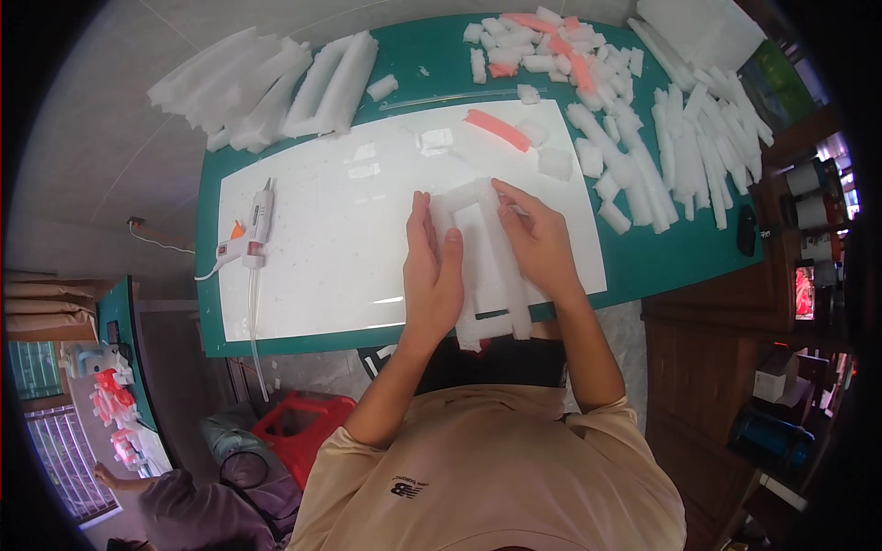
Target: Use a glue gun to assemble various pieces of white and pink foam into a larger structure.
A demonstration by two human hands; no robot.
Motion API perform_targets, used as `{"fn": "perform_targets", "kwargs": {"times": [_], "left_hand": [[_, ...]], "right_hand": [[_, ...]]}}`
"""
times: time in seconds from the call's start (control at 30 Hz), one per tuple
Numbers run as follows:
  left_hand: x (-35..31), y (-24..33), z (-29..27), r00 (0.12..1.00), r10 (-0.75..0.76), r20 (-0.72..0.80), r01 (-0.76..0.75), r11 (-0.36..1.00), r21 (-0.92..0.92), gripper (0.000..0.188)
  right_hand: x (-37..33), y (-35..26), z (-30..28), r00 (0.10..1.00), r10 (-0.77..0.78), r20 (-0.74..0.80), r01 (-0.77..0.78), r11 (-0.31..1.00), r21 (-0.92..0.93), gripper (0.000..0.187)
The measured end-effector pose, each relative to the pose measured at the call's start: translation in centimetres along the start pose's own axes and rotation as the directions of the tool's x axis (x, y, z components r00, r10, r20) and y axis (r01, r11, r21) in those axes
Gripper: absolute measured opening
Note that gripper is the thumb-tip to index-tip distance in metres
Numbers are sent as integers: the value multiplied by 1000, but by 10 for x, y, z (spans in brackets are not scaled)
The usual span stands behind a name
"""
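A white foam frame, long and rectangular with an open middle, is held between my two hands over the near edge of a white board. My left hand presses along its left side, thumb on top. On the opposite side, my right hand grips near the far corner, fingers bent over the foam. Beyond the frame lie a pink foam strip and a white foam block. A white hot glue gun rests at the board's left, a clear glue stick extending from it.
Large white foam slabs fill the green table's far left. Small foam chunks pile at the far right, beside long foam strips. A red stool stands below left; another person's sleeve shows at lower left.
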State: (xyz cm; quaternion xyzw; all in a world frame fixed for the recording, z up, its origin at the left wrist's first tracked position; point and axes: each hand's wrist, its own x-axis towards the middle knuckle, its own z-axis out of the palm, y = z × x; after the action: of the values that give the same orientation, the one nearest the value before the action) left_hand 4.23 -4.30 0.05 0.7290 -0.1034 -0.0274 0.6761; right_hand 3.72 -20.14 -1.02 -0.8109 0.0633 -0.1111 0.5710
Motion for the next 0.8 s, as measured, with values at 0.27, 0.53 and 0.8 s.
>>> {"fn": "perform_targets", "kwargs": {"times": [0.27, 0.53, 0.8], "left_hand": [[0, 3, 3, 1000, 28, -8, -28, 999, -16, 54], [0, 7, 4, 999, 49, -7, -49, 998, -27, 54], [-11, 5, -3, 993, 106, -57, -101, 991, 87, 50]], "right_hand": [[-1, 3, 5, 997, -53, -49, 55, 997, 49, 33], [-4, 2, 9, 987, -114, -110, 115, 993, 0, 31], [-17, -5, 12, 987, -91, -129, 99, 993, 56, 40]]}}
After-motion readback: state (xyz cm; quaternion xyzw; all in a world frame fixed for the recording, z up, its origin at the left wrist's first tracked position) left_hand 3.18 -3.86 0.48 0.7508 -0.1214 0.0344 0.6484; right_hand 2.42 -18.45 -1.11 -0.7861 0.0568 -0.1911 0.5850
